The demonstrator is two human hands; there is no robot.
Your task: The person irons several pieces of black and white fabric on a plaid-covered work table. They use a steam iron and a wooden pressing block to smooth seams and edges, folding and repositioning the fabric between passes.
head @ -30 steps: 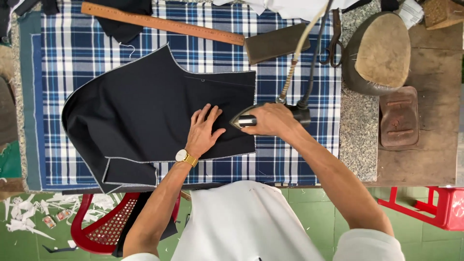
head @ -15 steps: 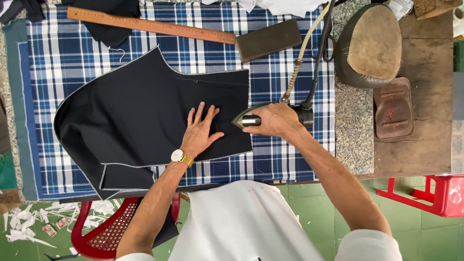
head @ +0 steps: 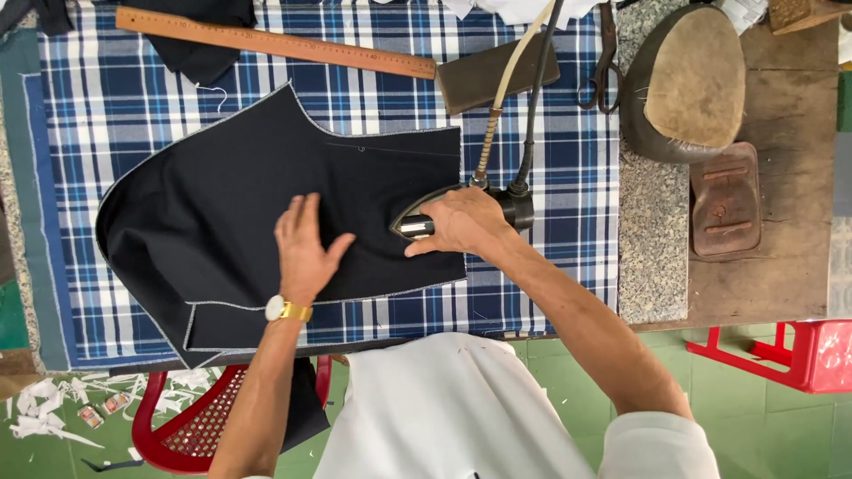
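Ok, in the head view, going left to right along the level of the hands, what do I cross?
Dark fabric panel → left hand → iron gripped by the right hand → granite slab → rust-brown iron rest → wooden table.

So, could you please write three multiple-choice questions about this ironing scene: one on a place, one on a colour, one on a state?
1. Where does the wooden ruler lie?
A. Along the far side of the checked cloth
B. On the red stool
C. Under the iron

2. What colour is the fabric piece being pressed?
A. White
B. Dark navy, almost black
C. Green

3. What is the right hand doing?
A. Resting open on the table
B. Holding scissors
C. Closed around the iron handle

Answers:
1. A, the ruler lies at the top of the picture, across the far part of the checked cloth.
2. B, the piece is dark against the blue and white checks.
3. C, its fingers wrap the handle, while the left hand lies flat on the fabric.
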